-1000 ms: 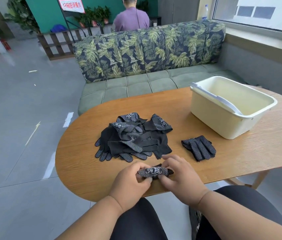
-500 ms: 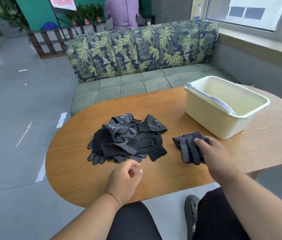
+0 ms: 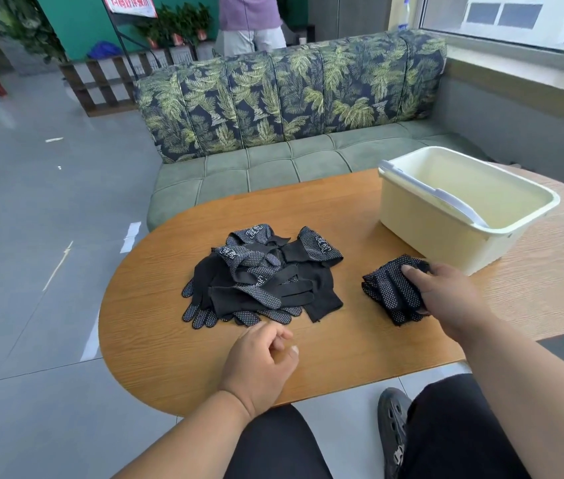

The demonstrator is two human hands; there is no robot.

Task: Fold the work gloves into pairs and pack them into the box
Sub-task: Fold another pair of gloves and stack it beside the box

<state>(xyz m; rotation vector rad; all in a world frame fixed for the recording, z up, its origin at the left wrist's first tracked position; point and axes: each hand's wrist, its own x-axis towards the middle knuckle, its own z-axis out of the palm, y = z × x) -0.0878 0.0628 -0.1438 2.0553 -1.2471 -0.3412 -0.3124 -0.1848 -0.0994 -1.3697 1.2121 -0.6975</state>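
A loose pile of black dotted work gloves [image 3: 259,278] lies in the middle of the oval wooden table [image 3: 342,347]. To its right sits a stack of folded gloves [image 3: 389,292], and my right hand [image 3: 446,299] grips it from the right side, thumb on top. My left hand [image 3: 261,361] rests on the table near the front edge, just below the pile, fingers loosely curled with nothing in them. A cream plastic box [image 3: 422,233] with a pale handle stands at the back right; I see nothing inside it.
A green sofa [image 3: 284,167] with leaf-print cushions runs behind the table. A person [image 3: 251,22] stands beyond it. My knees and one shoe [image 3: 392,426] are under the table's front edge. Grey tiled floor spreads to the left.
Both hands let go of the small folded bundle at the front edge. My right hand moved right onto the folded stack by the box and now grips it; my left hand stays low, curled.
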